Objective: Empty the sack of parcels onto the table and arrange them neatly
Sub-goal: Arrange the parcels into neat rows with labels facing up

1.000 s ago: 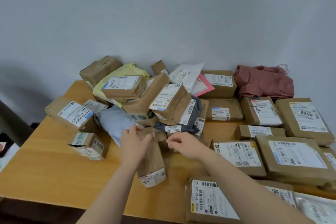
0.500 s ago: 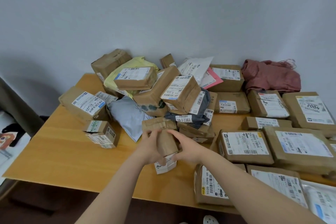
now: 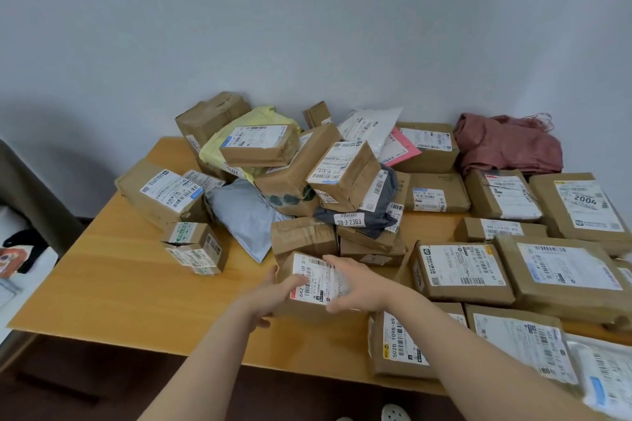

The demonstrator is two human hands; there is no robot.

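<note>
While the parcel (image 3: 316,278) is held: keep its label up and lower it square beside the lower-right rows (image 3: 461,272).
Left hand (image 3: 270,296): fingers curled round the parcel's left edge.
Parcel: small brown box, white label, lower centre, over the worktop (image 3: 119,277).
Right hand (image 3: 357,284): clasps its right edge.

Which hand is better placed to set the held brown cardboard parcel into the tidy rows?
Probably the right hand: it grips the white-labelled brown cardboard parcel nearest the tidy rows; the left hand holds the far side.
</note>
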